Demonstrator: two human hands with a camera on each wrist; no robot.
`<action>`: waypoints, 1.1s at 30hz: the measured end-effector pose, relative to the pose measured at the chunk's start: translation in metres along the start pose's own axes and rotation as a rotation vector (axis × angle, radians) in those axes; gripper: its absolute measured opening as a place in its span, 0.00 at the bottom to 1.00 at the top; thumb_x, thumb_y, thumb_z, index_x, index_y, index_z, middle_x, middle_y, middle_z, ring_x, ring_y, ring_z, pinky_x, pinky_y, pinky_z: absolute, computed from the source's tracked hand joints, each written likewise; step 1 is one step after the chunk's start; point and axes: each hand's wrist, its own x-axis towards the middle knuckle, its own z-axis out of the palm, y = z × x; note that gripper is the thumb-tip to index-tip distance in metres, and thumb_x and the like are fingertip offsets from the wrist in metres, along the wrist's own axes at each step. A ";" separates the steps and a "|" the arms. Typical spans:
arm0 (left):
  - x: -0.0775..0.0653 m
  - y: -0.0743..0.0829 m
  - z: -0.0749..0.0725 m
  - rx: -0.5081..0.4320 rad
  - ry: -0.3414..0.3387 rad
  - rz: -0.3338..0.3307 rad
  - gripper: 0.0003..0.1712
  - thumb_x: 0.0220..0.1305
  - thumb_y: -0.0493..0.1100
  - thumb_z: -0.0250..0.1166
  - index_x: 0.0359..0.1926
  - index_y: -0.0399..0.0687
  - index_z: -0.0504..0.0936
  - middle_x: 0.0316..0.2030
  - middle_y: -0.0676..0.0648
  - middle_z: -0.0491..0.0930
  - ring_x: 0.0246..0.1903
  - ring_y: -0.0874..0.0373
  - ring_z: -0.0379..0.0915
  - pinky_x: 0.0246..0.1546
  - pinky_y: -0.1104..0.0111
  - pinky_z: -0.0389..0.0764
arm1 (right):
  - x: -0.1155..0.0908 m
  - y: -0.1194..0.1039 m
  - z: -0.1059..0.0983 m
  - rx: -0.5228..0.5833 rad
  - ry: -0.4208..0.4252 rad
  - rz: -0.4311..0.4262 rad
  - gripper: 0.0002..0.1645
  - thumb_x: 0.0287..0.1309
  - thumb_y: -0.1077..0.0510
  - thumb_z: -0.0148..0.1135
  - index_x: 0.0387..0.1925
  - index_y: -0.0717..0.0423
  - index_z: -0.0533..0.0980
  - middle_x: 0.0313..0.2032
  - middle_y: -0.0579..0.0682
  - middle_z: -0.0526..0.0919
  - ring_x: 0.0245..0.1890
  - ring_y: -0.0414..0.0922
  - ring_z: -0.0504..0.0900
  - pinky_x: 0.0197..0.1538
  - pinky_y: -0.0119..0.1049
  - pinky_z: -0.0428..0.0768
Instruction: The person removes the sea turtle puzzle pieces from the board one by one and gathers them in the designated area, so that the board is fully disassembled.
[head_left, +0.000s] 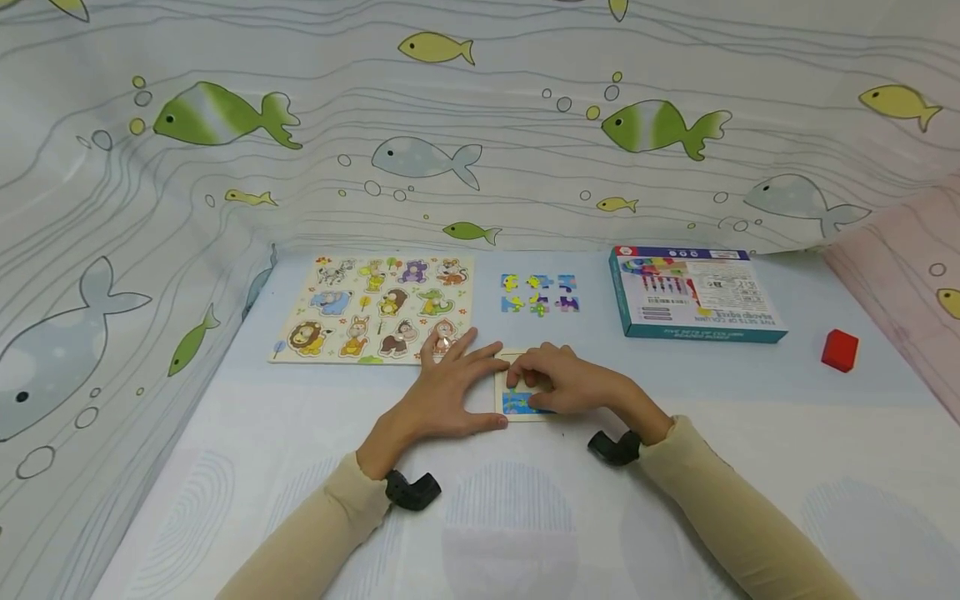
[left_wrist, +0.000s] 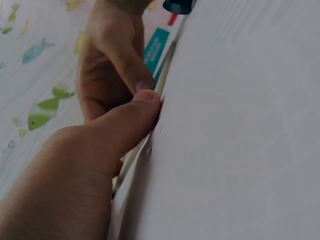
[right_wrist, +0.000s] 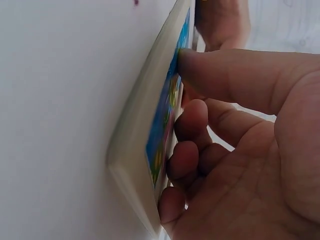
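A small wooden puzzle tray (head_left: 500, 408) with a pale rim lies on the table, and blue jigsaw pieces (head_left: 514, 405) fill part of its front. My left hand (head_left: 450, 392) is spread beside the tray, its thumb at the near left corner and a fingertip at the far left. Over the tray bends my right hand (head_left: 566, 379), fingers curled, with index finger and thumb at a blue jigsaw piece; the hand hides the tray's right part. In the right wrist view, the thumb (right_wrist: 225, 75) touches the blue picture beside the tray's thick rim (right_wrist: 132, 150).
An animal puzzle board (head_left: 375, 308) lies at the back left, close to my left fingertips. Several loose jigsaw pieces (head_left: 540, 294) sit in two rows behind the tray. At the back right are a flat teal-edged box (head_left: 697, 296) and a red block (head_left: 840, 350). Fish-printed cloth (head_left: 525, 83) surrounds the table.
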 end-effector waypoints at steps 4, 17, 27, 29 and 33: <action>0.000 0.000 -0.001 -0.004 -0.011 -0.012 0.49 0.54 0.77 0.65 0.73 0.63 0.70 0.77 0.57 0.62 0.81 0.47 0.43 0.74 0.36 0.27 | 0.001 -0.003 -0.001 0.011 -0.005 0.015 0.15 0.58 0.63 0.66 0.47 0.48 0.79 0.36 0.46 0.75 0.41 0.44 0.67 0.46 0.44 0.59; 0.001 -0.002 -0.001 0.001 -0.025 -0.010 0.51 0.55 0.77 0.64 0.75 0.61 0.68 0.77 0.57 0.61 0.81 0.47 0.43 0.74 0.37 0.26 | 0.000 0.001 -0.002 -0.017 0.003 -0.036 0.20 0.56 0.62 0.66 0.52 0.47 0.81 0.36 0.47 0.76 0.40 0.43 0.70 0.45 0.38 0.67; 0.002 -0.003 0.001 0.005 -0.024 -0.010 0.51 0.55 0.77 0.63 0.75 0.62 0.68 0.78 0.59 0.60 0.82 0.48 0.42 0.74 0.38 0.25 | -0.001 -0.001 -0.006 -0.015 -0.011 -0.039 0.18 0.56 0.63 0.67 0.50 0.49 0.82 0.36 0.48 0.76 0.39 0.43 0.71 0.44 0.35 0.71; 0.002 -0.003 0.002 0.005 -0.021 -0.009 0.51 0.55 0.77 0.64 0.74 0.62 0.68 0.78 0.58 0.60 0.82 0.48 0.42 0.73 0.38 0.26 | 0.000 -0.002 -0.006 -0.032 -0.015 -0.036 0.19 0.56 0.63 0.66 0.50 0.49 0.81 0.36 0.47 0.76 0.39 0.43 0.71 0.45 0.35 0.70; 0.002 -0.003 0.002 0.010 -0.015 -0.008 0.51 0.54 0.77 0.64 0.74 0.61 0.69 0.78 0.58 0.61 0.81 0.48 0.43 0.73 0.37 0.27 | 0.002 -0.004 -0.005 -0.070 -0.024 -0.015 0.19 0.53 0.63 0.65 0.49 0.46 0.80 0.35 0.46 0.75 0.40 0.42 0.69 0.45 0.37 0.68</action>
